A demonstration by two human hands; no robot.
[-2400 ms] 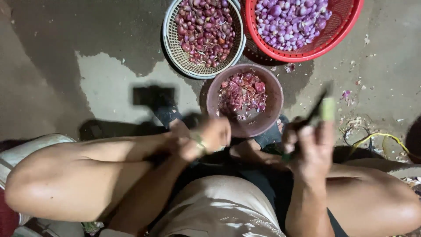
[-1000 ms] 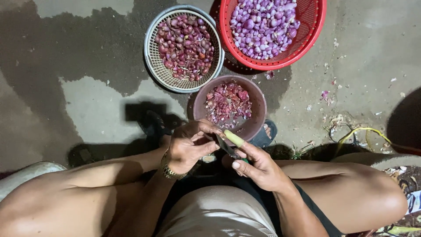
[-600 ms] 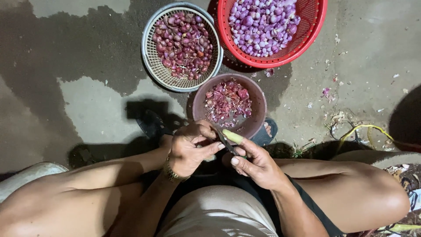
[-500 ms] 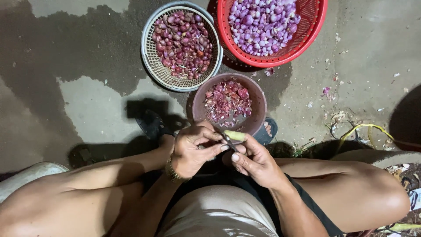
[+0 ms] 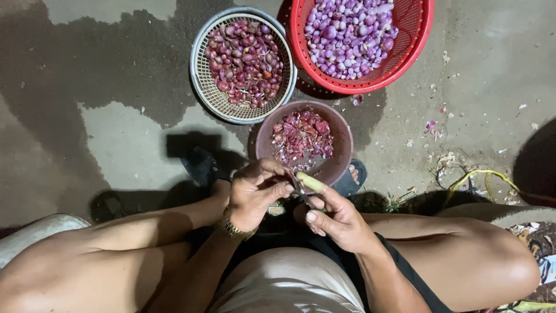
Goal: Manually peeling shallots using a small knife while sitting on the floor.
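My left hand (image 5: 255,194) and my right hand (image 5: 336,217) meet just below a brown bowl (image 5: 343,145) of red shallot peelings. The left hand's fingers pinch a small shallot, mostly hidden by them. A small knife with a yellow-green handle (image 5: 310,182) is in my right hand, its blade against the shallot. A gold bracelet (image 5: 231,229) circles my left wrist. My bare knees spread to either side.
A grey woven basket (image 5: 200,75) holds unpeeled red shallots. A red plastic basket (image 5: 414,35) holds peeled purple shallots. A dark sandal (image 5: 200,165) lies left of the bowl. Peel scraps and a yellow-green cord (image 5: 480,177) litter the wet concrete at right.
My hands came together from apart; the right hand brought the knife down from the right to the shallot in my left hand. Over the last half second they barely moved.
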